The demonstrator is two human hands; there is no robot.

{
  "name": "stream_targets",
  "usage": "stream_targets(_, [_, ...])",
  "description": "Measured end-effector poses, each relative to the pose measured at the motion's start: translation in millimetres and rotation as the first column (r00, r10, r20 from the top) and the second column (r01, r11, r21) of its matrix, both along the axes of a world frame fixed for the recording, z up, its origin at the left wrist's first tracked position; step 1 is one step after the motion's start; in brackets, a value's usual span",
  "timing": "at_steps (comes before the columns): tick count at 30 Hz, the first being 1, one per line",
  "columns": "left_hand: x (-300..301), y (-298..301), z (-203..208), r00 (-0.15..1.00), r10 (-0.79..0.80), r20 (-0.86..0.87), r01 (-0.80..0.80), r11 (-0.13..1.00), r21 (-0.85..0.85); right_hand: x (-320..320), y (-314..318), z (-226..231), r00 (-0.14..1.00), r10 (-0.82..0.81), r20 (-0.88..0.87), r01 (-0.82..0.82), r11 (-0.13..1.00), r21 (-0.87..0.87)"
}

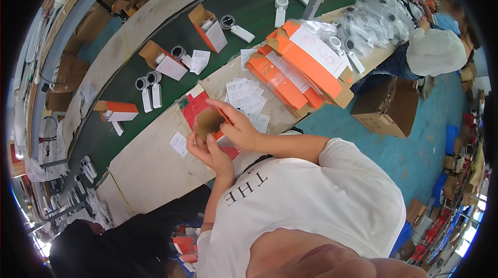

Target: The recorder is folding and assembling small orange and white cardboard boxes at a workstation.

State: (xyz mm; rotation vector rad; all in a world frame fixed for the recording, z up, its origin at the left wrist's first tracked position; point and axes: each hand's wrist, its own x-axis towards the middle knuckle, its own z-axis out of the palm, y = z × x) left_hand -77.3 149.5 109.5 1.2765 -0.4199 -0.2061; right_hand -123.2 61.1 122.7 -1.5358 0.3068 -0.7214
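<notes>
While both hands meet just above the worktop (150, 169), they share one small box (209, 122), brown inside and orange outside. The left hand (210, 149) cups it from below, its fingers (196, 140) curled around the near edge, so the box does not drop. The right hand (239, 125) comes over the top and pinches an orange flap, thumb and fingers closed tight on it (that seems the way to bend a flap into shape). The box sits up in the air, close to the person's chest, likely so the open side is easy to see.

Right under the hands lies a red sheet (194, 106) on the pale cardboard that covers the worktop. Just past it sits a pile of small white paper slips (243, 93), near enough to grab. A loose slip (179, 144) lies to the left of the hands.

Farther back is a stack of flat orange boxes (295, 73), not folded yet, piled together so they stay tidy and within reach.

Beyond the worktop runs a dark green belt (249, 8). On it stand open boxes (209, 28) with white gadgets (237, 28) beside them, spread apart in a line. More of these gadgets, wrapped in clear bags (373, 21), are heaped at the far right, where another person in a white cap (434, 52) works. A brown carton (385, 106) stands on the blue floor.
</notes>
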Motion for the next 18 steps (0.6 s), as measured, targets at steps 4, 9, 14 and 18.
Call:
stream_targets(4, [15.2, 13.9, -18.1, 0.966, -0.125, 0.228, 0.097, 0.987, 0.131, 5.9, 2.0, -0.1, 0.989, 0.119, 0.093, -0.141, 0.946, 0.291])
stream_targets(9, [26.0, 18.1, 0.4, 0.936, -0.228, -0.269, 0.215, 0.974, -0.076, 9.4, -3.0, 2.3, 0.945, 0.327, -0.004, -0.302, 0.875, 0.378])
stream_targets(14, [29.8, 14.1, -10.8, 0.885, -0.382, -0.266, 0.376, 0.924, -0.073, 5.5, -10.0, -16.9, 0.973, 0.232, -0.003, -0.216, 0.908, 0.359])
stream_targets(18, [29.5, 16.2, -14.0, 0.892, -0.402, -0.208, 0.378, 0.914, -0.148, 10.3, -6.2, -2.1, 0.989, 0.147, -0.027, -0.102, 0.790, 0.604])
